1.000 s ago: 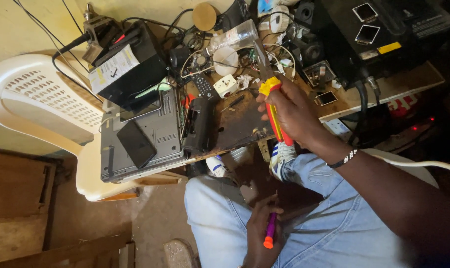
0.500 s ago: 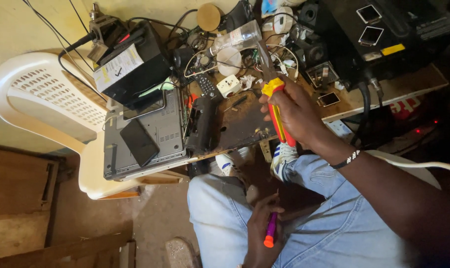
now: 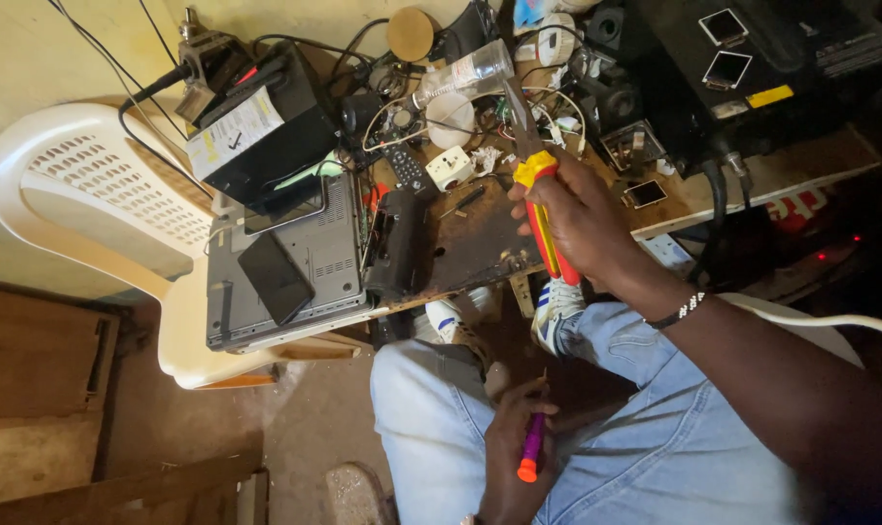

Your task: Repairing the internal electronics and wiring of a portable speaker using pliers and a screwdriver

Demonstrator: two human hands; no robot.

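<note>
My right hand [image 3: 582, 219] is closed around red-and-yellow-handled pliers [image 3: 538, 209]. Their metal jaws point up over the cluttered wooden bench [image 3: 480, 243], towards a clear plastic bottle [image 3: 465, 73]. My left hand [image 3: 514, 442] rests low over my lap and grips a small screwdriver [image 3: 531, 447] with a purple and orange handle. I sit in light blue jeans [image 3: 655, 457]. A beaded bracelet [image 3: 679, 311] is on my right wrist.
A grey laptop [image 3: 295, 262] with a dark phone [image 3: 276, 277] on it lies at the bench's left end, next to a black box [image 3: 266, 136]. Wires, a white socket [image 3: 450, 167], a remote and black equipment [image 3: 742, 68] crowd the bench. A white plastic chair [image 3: 91, 204] stands at left.
The view has shifted slightly. My right hand has lifted the pliers a little further over the bench, so the jaws show. My left hand still holds the screwdriver over my lap.
</note>
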